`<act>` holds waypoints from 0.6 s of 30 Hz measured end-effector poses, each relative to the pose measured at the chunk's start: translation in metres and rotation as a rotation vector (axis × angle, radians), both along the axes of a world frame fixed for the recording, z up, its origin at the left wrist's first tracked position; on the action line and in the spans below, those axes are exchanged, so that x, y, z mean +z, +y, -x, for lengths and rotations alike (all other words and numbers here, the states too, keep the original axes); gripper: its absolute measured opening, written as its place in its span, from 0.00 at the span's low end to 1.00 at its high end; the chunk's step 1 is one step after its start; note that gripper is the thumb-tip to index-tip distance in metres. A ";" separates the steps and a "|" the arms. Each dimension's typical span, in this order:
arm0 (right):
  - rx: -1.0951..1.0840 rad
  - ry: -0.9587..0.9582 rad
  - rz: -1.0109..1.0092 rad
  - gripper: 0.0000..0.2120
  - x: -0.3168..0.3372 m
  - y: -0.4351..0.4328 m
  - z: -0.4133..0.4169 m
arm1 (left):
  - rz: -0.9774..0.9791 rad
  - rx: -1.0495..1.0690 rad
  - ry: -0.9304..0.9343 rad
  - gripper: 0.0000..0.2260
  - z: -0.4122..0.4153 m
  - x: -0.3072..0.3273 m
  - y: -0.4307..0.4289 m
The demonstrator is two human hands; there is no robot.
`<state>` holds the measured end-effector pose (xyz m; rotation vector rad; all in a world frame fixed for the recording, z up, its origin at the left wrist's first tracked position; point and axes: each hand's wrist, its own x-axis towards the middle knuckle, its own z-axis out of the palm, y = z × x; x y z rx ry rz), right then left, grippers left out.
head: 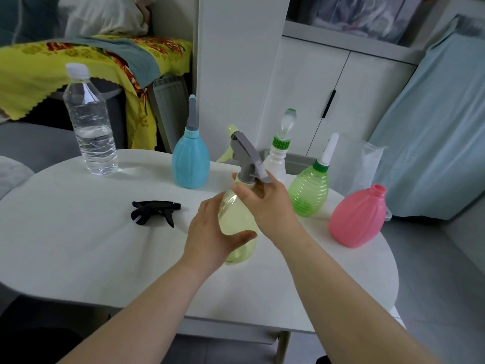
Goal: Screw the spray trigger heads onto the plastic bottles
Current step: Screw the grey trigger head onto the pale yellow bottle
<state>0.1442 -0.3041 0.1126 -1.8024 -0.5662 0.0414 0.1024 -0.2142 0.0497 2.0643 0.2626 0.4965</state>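
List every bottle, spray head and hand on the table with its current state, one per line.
yellow bottle: held tilted, grey trigger head on its neck
left hand: gripping the yellow bottle's body
right hand: at the neck, below the trigger head
black trigger head: loose, lying on the table
pink bottle: open neck, no head
blue bottle: upright, head fitted
green bottle: upright, head fitted
water bottle: capped, partly full

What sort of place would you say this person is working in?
Probably a room at home: a white cupboard stands behind the round white table, and a flowered yellow cloth is draped over furniture at the left.
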 end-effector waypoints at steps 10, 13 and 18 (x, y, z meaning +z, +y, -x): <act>-0.049 -0.043 0.033 0.13 0.008 -0.012 -0.007 | -0.016 -0.073 0.097 0.36 -0.005 0.003 0.008; -0.088 -0.034 0.023 0.16 0.005 -0.005 -0.006 | -0.036 -0.075 0.101 0.37 -0.004 0.004 0.009; 0.123 0.080 -0.010 0.17 0.010 -0.018 -0.006 | -0.008 -0.085 0.098 0.37 -0.003 0.003 0.009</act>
